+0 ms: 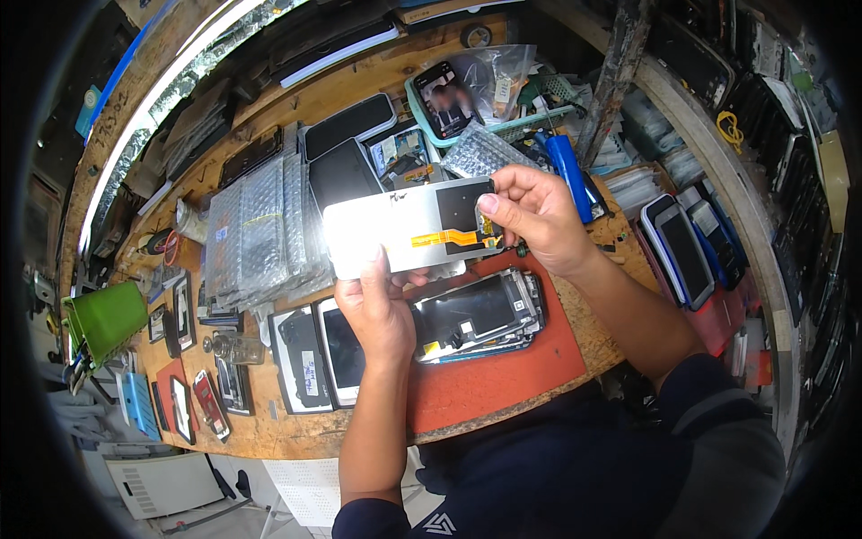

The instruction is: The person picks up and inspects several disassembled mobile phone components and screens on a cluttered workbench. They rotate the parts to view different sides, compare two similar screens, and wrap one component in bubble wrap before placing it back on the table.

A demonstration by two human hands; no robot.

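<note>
Between my two hands, raised above the bench, is a phone screen panel (386,220), its silvery back toward me. An orange ribbon cable (446,238) runs along it to the black right end. My left hand (375,310) pinches the lower edge, thumb on the silvery face. My right hand (539,220) grips the right end with the thumb near the cable's connector; some fingers are hidden behind. Below lies a stack of phone screens (476,314) on a red mat (503,386). A white-framed phone (344,346) rests beside my left wrist.
Bubble-wrapped packs (260,234) are piled at the left. Behind the panel stands a mint basket (431,126) with a lit phone (446,99) leaning in it. A blue cylinder (570,175) is right of it. Several phones (680,242) stand at the right; a green bin (103,319) is far left.
</note>
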